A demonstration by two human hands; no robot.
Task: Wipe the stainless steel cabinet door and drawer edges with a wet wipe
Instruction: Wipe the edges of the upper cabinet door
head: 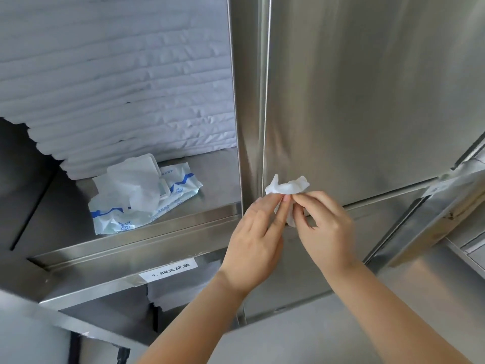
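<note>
At the far left, a tall stack of folded white linen (118, 88) fills the back of a stainless steel shelf (136, 240). In front of the stack lies a pack of wipes (110, 219), white with blue print, its lid flipped up and 1 loose sheet standing out of the opening. Below the shelf's front lip, a white label (168, 269) is stuck to the next steel edge, and more white fabric shows under it.

To the right of the shelf rises a steel upright (249, 101), with a thin vertical seam between it and the broad cabinet door (367, 88).

The left hand (257, 240) reaches up from below, its grip narrow: fingertips pinch the left part of the crumpled wet wipe (287, 187). The right hand (324, 227) meets it just beside, thumb and forefinger pinching the same wipe, so the 2 hands hold it between them. The wipe sits in front of the door's lower left corner, right by the seam; whether it touches the steel I cannot tell.

Beneath the door runs a horizontal seam and a lower steel panel (372, 216). At the far right, a slanted steel edge (425, 224) carries a pale strip, too blurred to read.
</note>
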